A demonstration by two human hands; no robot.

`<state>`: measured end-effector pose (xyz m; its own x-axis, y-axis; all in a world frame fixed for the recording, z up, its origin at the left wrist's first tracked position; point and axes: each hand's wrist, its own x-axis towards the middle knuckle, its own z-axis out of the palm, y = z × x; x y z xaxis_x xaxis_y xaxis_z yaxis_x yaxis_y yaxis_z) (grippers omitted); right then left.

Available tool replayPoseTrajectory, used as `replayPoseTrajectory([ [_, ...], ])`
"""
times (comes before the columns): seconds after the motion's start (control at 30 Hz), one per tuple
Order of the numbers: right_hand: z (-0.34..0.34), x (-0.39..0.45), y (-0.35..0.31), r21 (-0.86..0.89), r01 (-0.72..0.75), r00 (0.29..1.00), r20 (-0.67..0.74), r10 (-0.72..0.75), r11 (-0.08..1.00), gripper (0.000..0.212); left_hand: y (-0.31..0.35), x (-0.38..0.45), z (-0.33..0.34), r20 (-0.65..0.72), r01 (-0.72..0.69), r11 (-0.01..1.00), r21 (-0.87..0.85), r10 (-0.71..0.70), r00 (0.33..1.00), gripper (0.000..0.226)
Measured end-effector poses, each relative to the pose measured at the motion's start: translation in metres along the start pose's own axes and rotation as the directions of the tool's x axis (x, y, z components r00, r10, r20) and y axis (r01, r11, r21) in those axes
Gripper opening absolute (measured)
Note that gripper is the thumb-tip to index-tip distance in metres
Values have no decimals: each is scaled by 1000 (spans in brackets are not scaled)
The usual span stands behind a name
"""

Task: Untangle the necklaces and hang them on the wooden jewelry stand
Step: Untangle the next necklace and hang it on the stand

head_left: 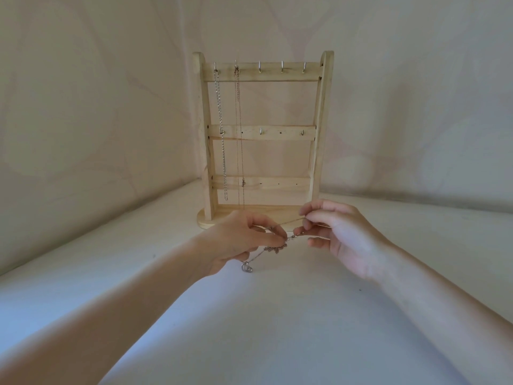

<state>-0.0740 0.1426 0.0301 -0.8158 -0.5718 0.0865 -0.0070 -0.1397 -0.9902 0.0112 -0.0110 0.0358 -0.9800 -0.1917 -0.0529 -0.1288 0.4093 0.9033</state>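
Note:
A pale wooden jewelry stand (327,118) stands upright ahead of me, with metal hooks along its bars. From the two leftmost top hooks hang a thick silver chain (221,129) and a thin coppery chain (238,126). Just in front of the stand's base I hold a tangled clump of necklace chains (274,247) above the surface. My left hand (238,240) pinches the clump from the left, and a ring pendant (246,267) dangles below it. My right hand (341,232) pinches a thin strand that runs taut to the clump.
The stand sits on a cream cloth-covered surface (277,315) that meets a draped cream backdrop (97,107) behind it. Three top hooks (282,67) to the right carry nothing, as do the hooks on the middle bar.

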Motion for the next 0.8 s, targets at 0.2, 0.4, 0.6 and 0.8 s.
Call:
replayPoseTrajectory([
  [0.2, 2, 1, -2, 19, -36, 994, 102, 34, 999, 17, -1, 2, 0, -76, -5, 998, 64, 10, 997, 6],
  [0.4, 1, 2, 0, -70, -12, 988, 153, 22, 997, 24, 4, -2, 0, 28, -22, 996, 81, 20, 999, 10],
  [0.6, 2, 0, 4, -402, 87, 982, 191, -10, 912, 13, 2, -1, 1, 35, 26, 996, 80, -29, 999, 25],
  [0.8, 3, 0, 4, -497, 137, 984, 171, -58, 857, 3, -1, 3, 5, 24, 68, 998, -2, -68, 997, 50],
])
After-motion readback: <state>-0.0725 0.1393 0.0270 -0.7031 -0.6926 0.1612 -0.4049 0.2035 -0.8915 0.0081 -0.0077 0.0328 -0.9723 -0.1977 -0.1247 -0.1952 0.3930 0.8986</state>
